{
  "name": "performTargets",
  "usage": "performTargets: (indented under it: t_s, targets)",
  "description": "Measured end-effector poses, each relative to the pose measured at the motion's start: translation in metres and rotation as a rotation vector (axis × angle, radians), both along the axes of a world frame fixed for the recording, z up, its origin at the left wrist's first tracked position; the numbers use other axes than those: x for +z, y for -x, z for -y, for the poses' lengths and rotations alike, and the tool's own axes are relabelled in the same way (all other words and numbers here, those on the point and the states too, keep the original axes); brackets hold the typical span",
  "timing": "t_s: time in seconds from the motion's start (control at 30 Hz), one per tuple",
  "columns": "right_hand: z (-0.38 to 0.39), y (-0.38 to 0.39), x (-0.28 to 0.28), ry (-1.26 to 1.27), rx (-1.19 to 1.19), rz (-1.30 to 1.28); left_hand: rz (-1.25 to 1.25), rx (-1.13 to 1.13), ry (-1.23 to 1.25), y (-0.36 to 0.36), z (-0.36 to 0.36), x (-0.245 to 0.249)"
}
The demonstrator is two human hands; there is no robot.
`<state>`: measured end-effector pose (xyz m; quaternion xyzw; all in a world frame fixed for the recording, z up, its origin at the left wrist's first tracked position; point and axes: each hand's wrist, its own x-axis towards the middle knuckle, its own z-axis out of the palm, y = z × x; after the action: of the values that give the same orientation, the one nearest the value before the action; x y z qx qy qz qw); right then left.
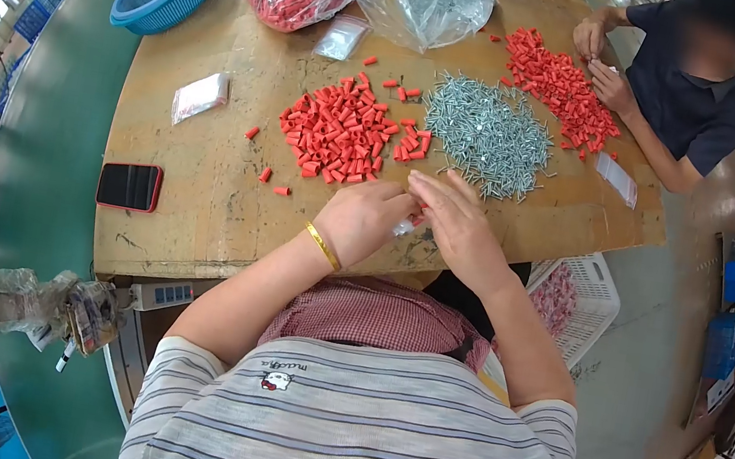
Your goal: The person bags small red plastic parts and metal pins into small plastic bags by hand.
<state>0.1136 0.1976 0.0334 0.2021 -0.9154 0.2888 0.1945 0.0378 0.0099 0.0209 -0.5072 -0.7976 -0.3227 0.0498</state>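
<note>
While both hands met just inside the near edge of the tabletop (pixel 207 144), the work looked to be at the filling step: a small clear packet (pixel 403 228) showed between them, just in front of the loose piles. The left hand (pixel 359 220) was curled closed on that packet, knuckles up, wrist bent slightly inward, with a gold bracelet (pixel 323 246) on the forearm. The right hand (pixel 462 231) lay palm down and angled toward the left one, its fingers reaching to the packet's mouth; whether they pinched anything I could not tell, as the tips were hidden.

Red plugs (pixel 340 133) lay heaped near the middle of the tabletop, just beyond the left hand, and the screws (pixel 490 133) sat beside them to the right, just beyond the right hand. By my judgement, the next move called for a steady hold by the left hand and a short forward reach by the right to either pile.

A phone (pixel 130 186) lay by the near left edge, well apart from the hands. A co-worker (pixel 692 89) sat at the far right corner.
</note>
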Motion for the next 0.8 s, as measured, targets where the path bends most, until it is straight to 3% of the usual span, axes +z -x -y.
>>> performTargets:
  t_s: [0.13, 0.3, 0.43, 0.53, 0.7, 0.8]
  targets:
    - [-0.006, -0.001, 0.006, 0.084, -0.144, 0.017, 0.009, -0.024, -0.034, 0.001, 0.0, -0.001]
    - [-0.015, -0.009, 0.01, -0.16, -0.081, 0.032, 0.03, -0.051, -0.056, 0.001, 0.0, -0.003]
    - [-0.037, 0.001, -0.004, 0.163, -0.151, 0.122, 0.174, -0.049, -0.036, -0.004, 0.001, -0.008]
    - [-0.057, 0.018, -0.004, -0.094, -0.301, 0.121, 0.301, -0.018, -0.106, -0.006, -0.002, -0.032]
    - [-0.067, 0.053, -0.017, -0.505, -0.12, -0.028, 0.326, 0.045, -0.156, -0.011, -0.003, -0.05]
    - [-0.064, 0.063, -0.019, -0.634, -0.142, 0.074, 0.318, 0.045, -0.174, -0.011, -0.002, -0.051]
